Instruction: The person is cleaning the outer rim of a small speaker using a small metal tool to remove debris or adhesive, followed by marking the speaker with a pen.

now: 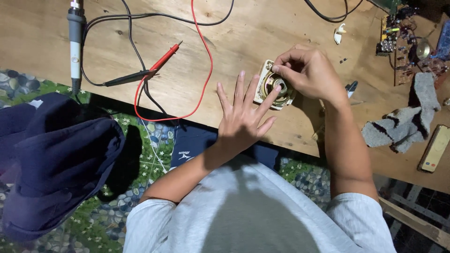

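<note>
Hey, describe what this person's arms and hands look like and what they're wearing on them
Both arms are bare from above the elbow down. Short light grey T-shirt sleeves cover only the upper arms. The left hand and right hand are bare: no gloves, rings, watch or wristband show. The left hand's fingers are long and slim, with short nails. No cables or markings on either arm.

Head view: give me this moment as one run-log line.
left hand: open, fingertip on small speaker | right hand: pinching speaker's top | probes: idle on wooden table

One camera, worn on the head, looks steeply down. It sits close above the wooden surface (262, 42), facing its near edge and the floor.
</note>
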